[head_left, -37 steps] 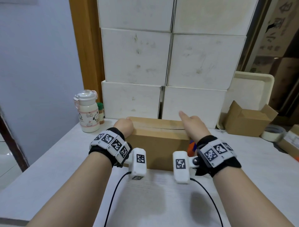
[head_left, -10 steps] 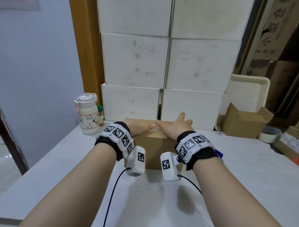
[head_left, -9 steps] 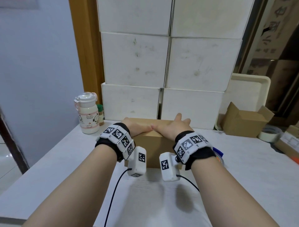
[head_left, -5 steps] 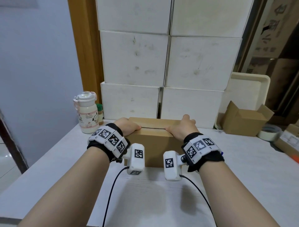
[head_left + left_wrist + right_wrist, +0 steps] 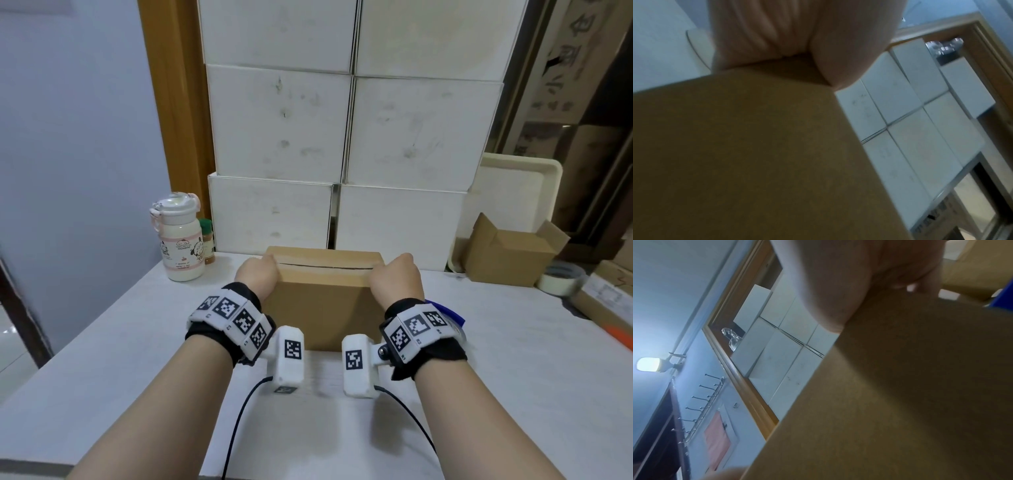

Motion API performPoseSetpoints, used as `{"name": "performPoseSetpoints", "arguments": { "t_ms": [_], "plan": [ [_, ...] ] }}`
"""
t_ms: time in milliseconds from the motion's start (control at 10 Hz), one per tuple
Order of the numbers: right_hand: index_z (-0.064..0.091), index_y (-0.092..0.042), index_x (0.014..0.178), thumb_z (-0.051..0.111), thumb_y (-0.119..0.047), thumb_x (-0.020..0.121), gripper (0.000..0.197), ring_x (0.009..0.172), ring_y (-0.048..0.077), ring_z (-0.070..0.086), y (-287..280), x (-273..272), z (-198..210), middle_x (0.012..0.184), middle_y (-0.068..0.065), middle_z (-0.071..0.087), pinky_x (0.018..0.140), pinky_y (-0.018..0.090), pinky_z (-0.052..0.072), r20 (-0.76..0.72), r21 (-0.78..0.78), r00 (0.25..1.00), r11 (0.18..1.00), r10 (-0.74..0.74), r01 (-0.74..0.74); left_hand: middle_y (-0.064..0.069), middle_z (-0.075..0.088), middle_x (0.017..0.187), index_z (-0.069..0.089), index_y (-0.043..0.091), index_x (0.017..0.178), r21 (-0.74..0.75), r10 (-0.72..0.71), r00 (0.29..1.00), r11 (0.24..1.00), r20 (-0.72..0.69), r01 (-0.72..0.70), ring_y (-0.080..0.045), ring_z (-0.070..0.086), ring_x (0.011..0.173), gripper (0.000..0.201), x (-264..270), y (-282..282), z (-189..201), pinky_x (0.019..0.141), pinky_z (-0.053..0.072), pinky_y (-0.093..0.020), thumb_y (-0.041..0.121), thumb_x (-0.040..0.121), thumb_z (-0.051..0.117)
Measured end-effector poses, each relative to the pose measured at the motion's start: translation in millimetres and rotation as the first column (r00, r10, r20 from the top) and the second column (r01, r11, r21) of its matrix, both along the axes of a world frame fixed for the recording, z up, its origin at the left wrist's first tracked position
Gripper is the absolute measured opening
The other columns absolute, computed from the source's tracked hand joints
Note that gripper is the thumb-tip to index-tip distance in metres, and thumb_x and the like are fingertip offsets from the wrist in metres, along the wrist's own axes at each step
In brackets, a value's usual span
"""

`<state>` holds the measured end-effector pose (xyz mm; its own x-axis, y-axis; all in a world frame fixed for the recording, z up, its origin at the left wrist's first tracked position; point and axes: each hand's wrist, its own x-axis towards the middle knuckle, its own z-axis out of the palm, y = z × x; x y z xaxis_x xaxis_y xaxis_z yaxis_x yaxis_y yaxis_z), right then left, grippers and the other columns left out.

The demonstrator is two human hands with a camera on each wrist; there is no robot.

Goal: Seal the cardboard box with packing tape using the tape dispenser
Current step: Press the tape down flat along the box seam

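With the box (image 5: 323, 301) mid-table, I have my left hand (image 5: 257, 278) and right hand (image 5: 397, 279) curled over its top end edges; the seam gapes, so press flaps flush before taping.

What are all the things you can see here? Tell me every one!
cardboard box: one, brown, middle of the table, flaps closed, untaped.
tape dispenser: one, blue, mostly hidden behind the right wrist.
table: one, white.
bottle: one, white and pink, back left.
small jar: one, green cap, behind the bottle.
white boxes: several, stacked at the back.
open carton: one, brown, back right.
tape roll: one, whitish, far right.
tray: one, cream, leaning upright.
left hand: grips the box's left end.
right hand: grips its right end.
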<state>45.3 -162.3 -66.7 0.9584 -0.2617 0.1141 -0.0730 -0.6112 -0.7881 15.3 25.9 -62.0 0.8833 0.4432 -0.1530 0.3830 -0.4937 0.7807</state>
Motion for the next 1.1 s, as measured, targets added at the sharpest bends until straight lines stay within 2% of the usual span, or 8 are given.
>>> {"name": "performPoseSetpoints", "arguments": {
  "t_ms": [200, 300, 600, 700, 800, 900, 1000, 1100],
  "plan": [
    [0.037, -0.012, 0.059, 0.043, -0.026, 0.092, 0.037, 0.066, 0.026, 0.043, -7, 0, -10, 0.058, 0.001, 0.037, 0.047, 0.026, 0.026, -0.004, 0.015, 1.000, 1.000, 0.001, -0.001, -0.024, 0.056, 0.128, 0.050, -0.006, 0.127, -0.236, 0.005, 0.998, 0.972, 0.064, 0.010, -0.038, 0.053, 0.121, 0.061, 13, 7, -14, 0.105, 0.042, -0.044, 0.044, 0.098, 0.031],
    [0.036, -0.013, 0.057, 0.043, -0.025, 0.092, 0.038, 0.054, 0.018, 0.039, -8, -2, -7, 0.058, 0.002, 0.039, 0.047, 0.026, 0.025, -0.043, 0.026, 0.999, 1.000, 0.005, -0.004, -0.026, 0.055, 0.129, 0.053, -0.007, 0.123, -0.229, -0.011, 0.996, 0.973, 0.084, 0.030, -0.039, 0.053, 0.120, 0.055, 9, 6, -12, 0.103, 0.043, -0.046, 0.037, 0.099, 0.032],
    [0.052, -0.008, 0.075, 0.038, -0.033, 0.088, 0.031, 0.084, 0.032, 0.055, -12, -1, 7, 0.086, 0.011, 0.056, 0.077, 0.033, 0.046, -0.229, 0.036, 0.968, 0.994, 0.104, -0.099, -0.022, 0.050, 0.136, 0.041, 0.002, 0.137, -0.471, 0.068, 0.997, 0.881, 0.023, -0.049, -0.040, 0.049, 0.124, 0.071, 25, 13, -23, 0.105, 0.040, -0.049, 0.053, 0.087, 0.040],
    [0.049, -0.008, 0.069, 0.040, -0.028, 0.090, 0.031, 0.086, 0.033, 0.057, -12, 1, 15, 0.087, 0.013, 0.057, 0.079, 0.035, 0.050, -0.258, -0.039, 0.957, 0.988, 0.132, -0.147, -0.022, 0.051, 0.136, 0.044, 0.000, 0.134, -0.357, 0.033, 0.999, 0.934, 0.014, -0.026, -0.039, 0.049, 0.125, 0.063, 11, 9, -10, 0.105, 0.042, -0.048, 0.047, 0.093, 0.038],
    [0.044, -0.009, 0.061, 0.049, -0.016, 0.089, 0.029, 0.073, 0.029, 0.052, -12, 1, 26, 0.068, 0.007, 0.051, 0.053, 0.024, 0.036, -0.162, -0.173, 0.984, 0.979, 0.079, -0.107, -0.023, 0.052, 0.134, 0.049, -0.006, 0.129, -0.173, 0.024, 0.999, 0.985, 0.031, -0.018, -0.036, 0.049, 0.125, 0.049, 3, 7, 3, 0.103, 0.041, -0.038, 0.030, 0.100, 0.035],
    [0.041, -0.008, 0.061, 0.048, -0.008, 0.088, 0.028, 0.064, 0.024, 0.047, -5, 2, 33, 0.062, 0.004, 0.045, 0.049, 0.024, 0.031, -0.141, -0.189, 0.987, 0.977, 0.072, -0.098, -0.025, 0.057, 0.127, 0.055, -0.011, 0.121, 0.001, 0.006, 0.997, 1.000, 0.071, -0.006, -0.037, 0.053, 0.119, 0.038, 4, 2, 18, 0.092, 0.046, -0.035, 0.013, 0.095, 0.042],
    [0.054, -0.003, 0.084, 0.053, -0.025, 0.090, 0.023, 0.071, 0.025, 0.048, 7, 0, 32, 0.079, 0.007, 0.052, 0.061, 0.025, 0.038, -0.172, -0.101, 0.975, 0.983, 0.137, -0.156, -0.022, 0.056, 0.131, 0.055, -0.008, 0.124, -0.020, -0.023, 0.999, 1.000, 0.029, 0.024, -0.035, 0.052, 0.122, 0.039, 10, 0, 16, 0.094, 0.045, -0.034, 0.017, 0.094, 0.046],
    [0.055, -0.001, 0.119, 0.052, -0.045, 0.090, 0.052, 0.102, 0.030, 0.055, 11, -3, 24, 0.113, 0.016, 0.058, 0.086, 0.030, 0.041, -0.216, -0.129, 0.961, 0.971, 0.172, -0.203, -0.020, 0.056, 0.130, 0.055, -0.004, 0.124, -0.044, -0.050, 0.998, 0.998, 0.036, 0.051, -0.034, 0.053, 0.122, 0.048, 9, -2, 11, 0.094, 0.044, -0.033, 0.032, 0.092, 0.054]
  ]
}}
